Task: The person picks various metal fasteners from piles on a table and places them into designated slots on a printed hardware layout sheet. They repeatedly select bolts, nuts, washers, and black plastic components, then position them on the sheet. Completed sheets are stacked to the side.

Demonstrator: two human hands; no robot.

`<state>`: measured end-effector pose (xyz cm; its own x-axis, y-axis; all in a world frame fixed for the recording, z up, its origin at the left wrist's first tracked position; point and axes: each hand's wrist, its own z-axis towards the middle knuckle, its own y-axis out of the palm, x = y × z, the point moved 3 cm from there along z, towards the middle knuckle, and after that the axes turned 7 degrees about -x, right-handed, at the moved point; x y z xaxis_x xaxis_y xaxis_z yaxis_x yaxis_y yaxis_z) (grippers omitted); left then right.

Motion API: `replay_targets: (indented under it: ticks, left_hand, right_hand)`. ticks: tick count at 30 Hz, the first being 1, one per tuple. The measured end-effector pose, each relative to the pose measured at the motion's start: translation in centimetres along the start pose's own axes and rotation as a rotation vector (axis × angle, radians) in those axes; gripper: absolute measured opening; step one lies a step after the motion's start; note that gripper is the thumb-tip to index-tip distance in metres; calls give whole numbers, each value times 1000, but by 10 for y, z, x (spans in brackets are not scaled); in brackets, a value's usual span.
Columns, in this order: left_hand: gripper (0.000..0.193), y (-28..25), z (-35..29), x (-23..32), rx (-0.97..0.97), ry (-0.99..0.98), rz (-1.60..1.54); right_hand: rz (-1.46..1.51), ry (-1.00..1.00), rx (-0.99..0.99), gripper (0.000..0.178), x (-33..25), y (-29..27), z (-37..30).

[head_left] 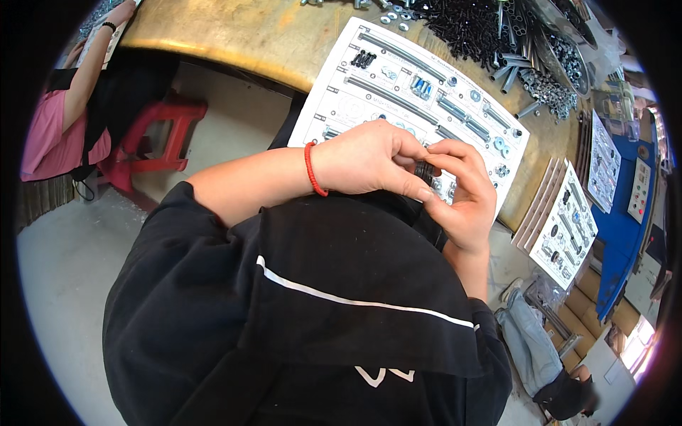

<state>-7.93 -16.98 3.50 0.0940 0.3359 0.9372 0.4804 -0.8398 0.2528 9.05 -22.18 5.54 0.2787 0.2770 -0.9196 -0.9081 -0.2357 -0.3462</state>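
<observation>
My left hand (369,157), with a red beaded bracelet on its wrist, meets my right hand (465,188) over the near edge of a white printed card (320,106). Between their closed fingertips is a small bunch of black screws (424,170), partly covered by the thumbs and fingers. How many there are cannot be made out. Small metal parts lie on the card beyond my hands: long grey tubes, short black screws (364,59), blue-tipped bolts (420,88), washers and nuts (501,146).
Heaps of black screws (469,32) and silver nuts (558,85) cover the yellow worktable (234,28) at the far right. Stacked printed cards (568,227) stand at the right. A red stool (167,135) and a pink-sleeved person are at left; another person is at lower right.
</observation>
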Motion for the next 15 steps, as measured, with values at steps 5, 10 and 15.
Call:
replay_targets:
  ticks: [5, 10, 15]
  left_hand:
    - [41, -4, -5, -1, -7, 45, -5]
    - [40, -9, -12, -4, -6, 67, -15]
    - [36, -45, -34, -5, 286, -2, 20]
  right_hand:
    - [54, -49, 26, 39, 1, 2, 3]
    - [137, -29, 25, 39, 0, 10, 6]
    - [-361, 172, -14, 29, 19, 24, 11]
